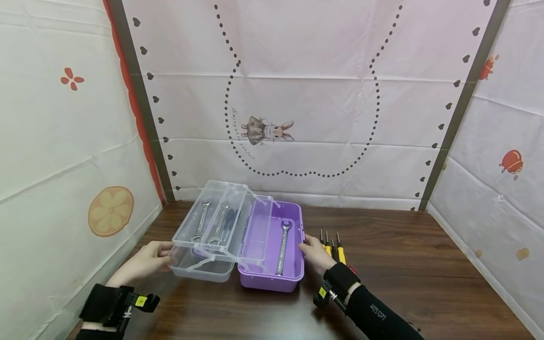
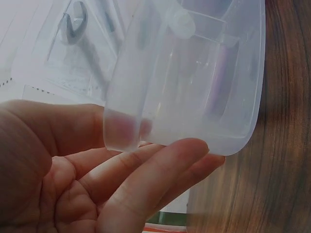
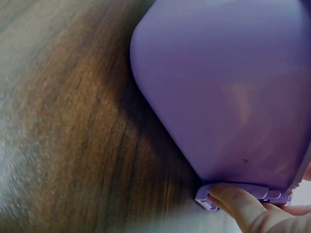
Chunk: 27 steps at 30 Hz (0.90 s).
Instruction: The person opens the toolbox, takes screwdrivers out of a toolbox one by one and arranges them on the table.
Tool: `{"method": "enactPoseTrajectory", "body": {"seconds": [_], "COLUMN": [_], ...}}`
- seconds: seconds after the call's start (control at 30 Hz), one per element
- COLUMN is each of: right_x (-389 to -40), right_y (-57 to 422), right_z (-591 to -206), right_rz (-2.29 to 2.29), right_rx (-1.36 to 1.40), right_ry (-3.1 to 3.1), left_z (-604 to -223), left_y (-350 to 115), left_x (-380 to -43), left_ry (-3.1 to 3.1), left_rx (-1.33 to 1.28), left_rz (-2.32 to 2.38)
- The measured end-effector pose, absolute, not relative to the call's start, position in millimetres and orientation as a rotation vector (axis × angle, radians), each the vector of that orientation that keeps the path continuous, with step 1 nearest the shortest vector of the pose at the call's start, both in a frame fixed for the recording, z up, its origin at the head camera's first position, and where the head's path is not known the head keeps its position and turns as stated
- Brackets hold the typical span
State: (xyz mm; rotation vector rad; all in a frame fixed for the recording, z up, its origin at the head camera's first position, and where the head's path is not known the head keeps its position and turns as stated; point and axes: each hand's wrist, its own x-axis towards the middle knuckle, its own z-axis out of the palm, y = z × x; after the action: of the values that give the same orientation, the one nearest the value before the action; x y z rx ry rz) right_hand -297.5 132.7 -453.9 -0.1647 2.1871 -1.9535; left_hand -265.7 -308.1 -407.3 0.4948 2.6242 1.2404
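A toolbox lies opened out on the table, its purple base (image 1: 293,264) at right and its clear plastic lid (image 1: 204,270) at left. Over the lid sits a clear compartment tray (image 1: 212,191) with two wrenches showing through, one being this wrench (image 1: 202,219). Another wrench (image 1: 282,248) lies lengthwise in the purple base. My left hand (image 1: 144,262) pinches the outer edge of the clear plastic between thumb and fingers. On the base's right side, my right hand (image 1: 316,252) grips the purple latch (image 3: 206,198); part of that hand is out of the right wrist view.
Several screwdrivers (image 1: 341,252) with yellow and black handles lie right of the toolbox, partly behind the right wrist. Printed cloth walls (image 1: 318,118) enclose the brown wooden table (image 1: 403,264) at the back and both sides.
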Motion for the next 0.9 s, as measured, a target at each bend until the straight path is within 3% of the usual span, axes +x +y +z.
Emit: {"method": "enactPoseTrajectory", "body": {"seconds": [0.4,0.9], "right_x": [-293.2,-294.4], "right_y": [137.5,137.5], "right_z": [-453.7,-453.6], "right_rz": [-1.990,-1.966], "right_rx": [-0.194,-0.194], "right_ry": [2.064,2.090], "left_z": [-386.1,-394.3], "left_y": [-303.8,-307.9], "left_x": [-257.1,-260.1], "left_ry": [2.666,2.631], "left_rx": [0.558,0.526], "left_rz": [1.187,1.202]}}
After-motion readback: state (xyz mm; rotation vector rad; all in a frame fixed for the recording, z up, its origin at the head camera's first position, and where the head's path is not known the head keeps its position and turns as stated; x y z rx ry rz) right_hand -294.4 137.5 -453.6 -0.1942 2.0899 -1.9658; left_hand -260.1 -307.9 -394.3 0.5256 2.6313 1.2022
